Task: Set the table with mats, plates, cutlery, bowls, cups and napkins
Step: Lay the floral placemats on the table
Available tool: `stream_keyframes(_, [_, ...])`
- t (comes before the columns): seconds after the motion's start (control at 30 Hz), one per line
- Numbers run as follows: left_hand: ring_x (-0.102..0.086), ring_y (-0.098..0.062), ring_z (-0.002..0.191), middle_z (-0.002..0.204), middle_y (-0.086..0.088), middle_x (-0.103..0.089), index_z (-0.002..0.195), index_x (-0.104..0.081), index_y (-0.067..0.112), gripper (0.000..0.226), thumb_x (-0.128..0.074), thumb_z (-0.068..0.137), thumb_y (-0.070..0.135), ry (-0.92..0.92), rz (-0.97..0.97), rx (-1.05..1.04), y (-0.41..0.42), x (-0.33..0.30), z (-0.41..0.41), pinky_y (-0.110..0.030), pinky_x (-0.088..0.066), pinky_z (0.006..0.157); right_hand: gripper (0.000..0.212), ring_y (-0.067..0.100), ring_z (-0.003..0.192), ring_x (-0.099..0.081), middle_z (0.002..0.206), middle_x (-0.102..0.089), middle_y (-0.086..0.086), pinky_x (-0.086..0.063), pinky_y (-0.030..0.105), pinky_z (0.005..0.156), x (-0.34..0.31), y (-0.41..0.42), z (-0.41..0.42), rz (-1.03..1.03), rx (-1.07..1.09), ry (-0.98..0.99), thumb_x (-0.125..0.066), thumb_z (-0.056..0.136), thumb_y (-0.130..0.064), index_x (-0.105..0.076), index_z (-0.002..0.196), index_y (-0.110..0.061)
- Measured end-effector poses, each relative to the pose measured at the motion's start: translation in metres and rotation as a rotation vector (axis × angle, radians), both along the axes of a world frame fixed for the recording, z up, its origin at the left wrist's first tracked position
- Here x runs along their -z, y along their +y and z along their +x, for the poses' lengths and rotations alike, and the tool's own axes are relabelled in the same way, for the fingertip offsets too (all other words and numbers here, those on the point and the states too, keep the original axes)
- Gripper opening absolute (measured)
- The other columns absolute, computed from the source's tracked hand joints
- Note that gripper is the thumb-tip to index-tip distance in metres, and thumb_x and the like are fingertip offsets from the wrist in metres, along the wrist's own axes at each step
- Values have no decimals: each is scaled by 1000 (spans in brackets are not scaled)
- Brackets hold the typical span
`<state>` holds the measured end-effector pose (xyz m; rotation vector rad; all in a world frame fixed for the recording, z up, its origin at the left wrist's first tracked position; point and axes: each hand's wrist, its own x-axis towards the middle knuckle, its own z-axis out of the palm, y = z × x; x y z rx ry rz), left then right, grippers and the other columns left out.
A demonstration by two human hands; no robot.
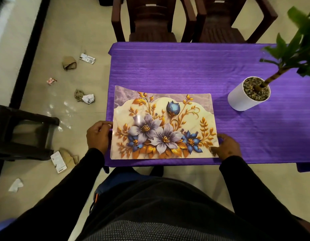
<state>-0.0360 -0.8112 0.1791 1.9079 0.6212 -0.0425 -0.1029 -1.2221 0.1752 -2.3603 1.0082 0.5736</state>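
Mat-laying is under way on a table (185,70) draped in a purple cloth, which stretches away ahead of both hands and off to the right. 2 dark brown chairs (150,20) stand at its far side, well beyond the hands. Between the hands lies the floral mat (163,126), a glossy sheet printed with purple, blue and gold flowers, set flat at the near left end of the table, its far left corner curling up a little. The left hand (98,134) grips the mat's left edge with curled fingers, thumb near the rim. The right hand (227,146) holds the near right corner, fingers bent over the edge; whether the thumb is tucked under the mat is hard to make out. Ahead and to the right of the right hand stands a white pot (244,98) filled with pebbles, a leafy plant (293,49) leaning out of it. Left of the left hand, 1 dark stool (24,133) sits on the tiled floor, with crumpled paper scraps (84,98) scattered around.
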Motion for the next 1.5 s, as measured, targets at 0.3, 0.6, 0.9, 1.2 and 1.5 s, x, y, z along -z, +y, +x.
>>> stream_keyframes(0.3, [-67, -25, 97, 106, -7, -72, 111, -73, 17, 34, -81, 79, 7, 166, 118, 213, 10, 20, 12, -40, -53, 95, 58, 32, 117, -60, 131, -62, 13, -52, 44, 94, -7, 3, 3, 13, 28, 1, -81, 81, -15, -54, 133, -13])
stream_keyframes(0.6, [-62, -18, 95, 110, -10, -71, 120, -71, 5, 35, -76, 85, 9, 219, 161, 232, 16, 15, 10, -27, -43, 87, 58, 31, 116, -60, 129, -63, 13, -51, 42, 94, -8, 1, 1, 28, 25, -20, -81, 81, -14, -54, 133, -12])
stream_keyframes(0.9, [-67, -24, 98, 108, -9, -74, 111, -74, 9, 29, -79, 85, 19, 263, 157, 189, 17, 18, 8, -34, -50, 92, 57, 31, 115, -61, 128, -64, 11, -52, 43, 92, -6, 2, 3, 17, 29, -23, -82, 81, -15, -56, 132, -14])
stream_keyframes(1.2, [-65, -23, 74, 82, -9, -70, 83, -70, 16, 36, -50, 104, 38, 214, -146, 28, -3, 5, 4, -39, -55, 74, 56, 31, 115, -60, 128, -63, 11, -52, 42, 93, -6, 1, 0, 11, 38, -12, -82, 81, -16, -56, 131, -14])
stream_keyframes(1.5, [-70, -6, 62, 75, 8, -76, 100, -61, 13, 25, -51, 97, -9, 139, -390, 237, 13, -23, 30, -22, -57, 60, 37, 20, 85, -65, 110, -69, 15, -59, 29, 65, -6, -20, 0, 311, 392, -339, -76, 86, -35, -68, 115, -13])
